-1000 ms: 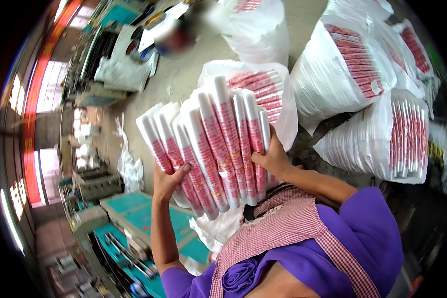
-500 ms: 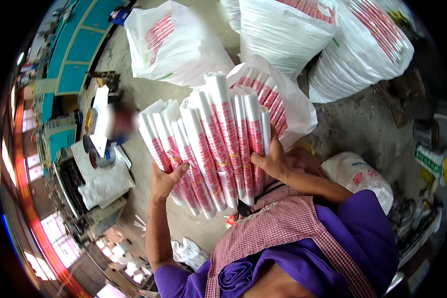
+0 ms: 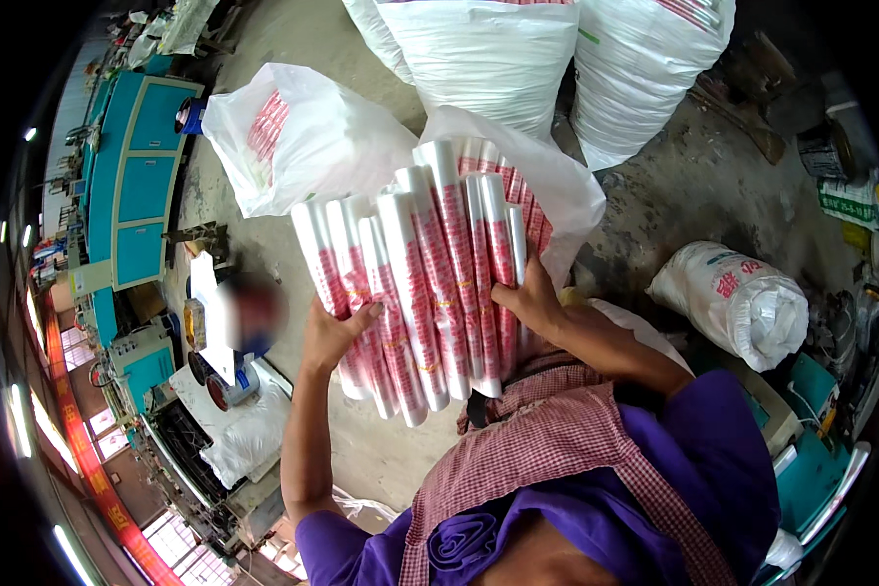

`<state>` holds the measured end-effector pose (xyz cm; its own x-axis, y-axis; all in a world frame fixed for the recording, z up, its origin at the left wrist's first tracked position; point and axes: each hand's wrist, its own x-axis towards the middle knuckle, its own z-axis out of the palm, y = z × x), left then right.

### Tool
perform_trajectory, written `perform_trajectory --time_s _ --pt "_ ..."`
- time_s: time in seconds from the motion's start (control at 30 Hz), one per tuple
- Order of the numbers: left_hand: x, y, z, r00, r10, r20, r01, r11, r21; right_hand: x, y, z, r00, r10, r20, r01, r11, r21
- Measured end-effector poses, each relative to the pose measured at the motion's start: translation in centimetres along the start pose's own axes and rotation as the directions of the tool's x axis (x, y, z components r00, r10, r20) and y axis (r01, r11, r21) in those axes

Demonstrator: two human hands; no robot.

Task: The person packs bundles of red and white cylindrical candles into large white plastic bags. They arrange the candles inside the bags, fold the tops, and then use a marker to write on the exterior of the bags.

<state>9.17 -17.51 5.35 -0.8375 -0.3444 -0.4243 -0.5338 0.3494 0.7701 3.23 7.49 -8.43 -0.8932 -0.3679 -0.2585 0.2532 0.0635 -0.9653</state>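
The bundle of rolls (image 3: 430,273), a stack of white plastic rolls with red print laid side by side, is held in front of the chest between both hands, above the concrete floor (image 3: 703,186). The long axes of the rolls run roughly parallel, from the lower ends near the checked apron (image 3: 547,459) up and slightly left toward the far ends, so the bundle lies lengthwise away from the body and fans a little at the top. The left hand (image 3: 334,332) presses flat against the left flank of the bundle near its lower third, palm inward, thumb lying across the outermost roll; it is open and bracing, not curled around anything. The right hand (image 3: 525,301) lies against the right flank at about the same level, fingers spread over the outer rolls; whether its fingertips hook behind the bundle cannot be told from this view. The hold is therefore a sideways squeeze from both flanks, with the lower ends of the rolls hanging unsupported just above the apron. Both hands are equally close to the bundle, since both touch it. Directly behind the far ends of the rolls lies an open white plastic bag (image 3: 547,176), its mouth just beyond the right part of the bundle. A second filled white bag (image 3: 303,137) lies on the floor to the left of it, and large white sacks (image 3: 488,59) stand further off.
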Motion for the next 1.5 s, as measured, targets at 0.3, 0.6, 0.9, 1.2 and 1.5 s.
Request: perform_trajectory --time_s 0.3,0.6,0.9,1.2,1.5 --pt "9.8 -0.8 9.6 0.886 -0.018 0.464 0.066 0.994 -0.086 -0.4 4.9 -5.7 0.957 0.207 -0.201 -0.183 0.974 0.13" --pt "14.4 -3.9 12.8 0.892 0.032 0.45 -0.002 0.998 -0.065 1.8 6.7 -7.2 0.934 0.02 -0.356 -0.174 0.896 -0.408" --pt "18.3 -6.4 9.3 0.952 0.11 0.287 -0.096 0.993 -0.065 10.0 3.2 -5.0 0.957 -0.04 -0.288 -0.135 0.815 -0.563" --pt "21.5 -7.3 7.2 0.865 0.449 0.225 -0.491 0.85 0.191 12.3 3.0 -3.5 0.896 -0.169 -0.41 -0.169 0.726 -0.667" --pt "25.0 -9.7 4.7 0.755 0.425 0.5 -0.567 0.806 0.171 20.5 -4.2 10.6 0.87 -0.294 0.396 0.479 0.32 -0.817"
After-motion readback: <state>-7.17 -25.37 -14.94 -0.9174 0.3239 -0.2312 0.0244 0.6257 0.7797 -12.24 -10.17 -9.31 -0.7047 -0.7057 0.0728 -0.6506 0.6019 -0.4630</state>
